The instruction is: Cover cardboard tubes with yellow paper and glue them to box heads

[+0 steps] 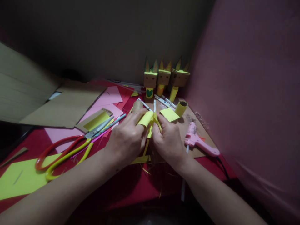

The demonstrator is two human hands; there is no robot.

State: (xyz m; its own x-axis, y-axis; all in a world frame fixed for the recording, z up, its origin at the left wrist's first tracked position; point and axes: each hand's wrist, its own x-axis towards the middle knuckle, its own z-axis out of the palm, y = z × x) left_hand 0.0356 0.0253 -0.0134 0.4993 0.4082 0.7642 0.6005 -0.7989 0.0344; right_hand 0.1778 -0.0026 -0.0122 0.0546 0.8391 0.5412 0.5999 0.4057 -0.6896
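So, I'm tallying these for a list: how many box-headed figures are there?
3, side by side at the back: the left figure, with a green heart; the middle figure; and the right figure. Any others would be hidden.

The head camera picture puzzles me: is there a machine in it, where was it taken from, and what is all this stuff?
There is no machine here, just a person's two bare hands, the left hand and the right hand. The one camera is worn on the person's head, looking forward and down. Between them, the hands hold yellow paper, partly curled. On the red surface, large scissors with red and yellow handles lie on the left, and a pink glue gun on the right. Behind the hands stand three cardboard figures with pointed tops.
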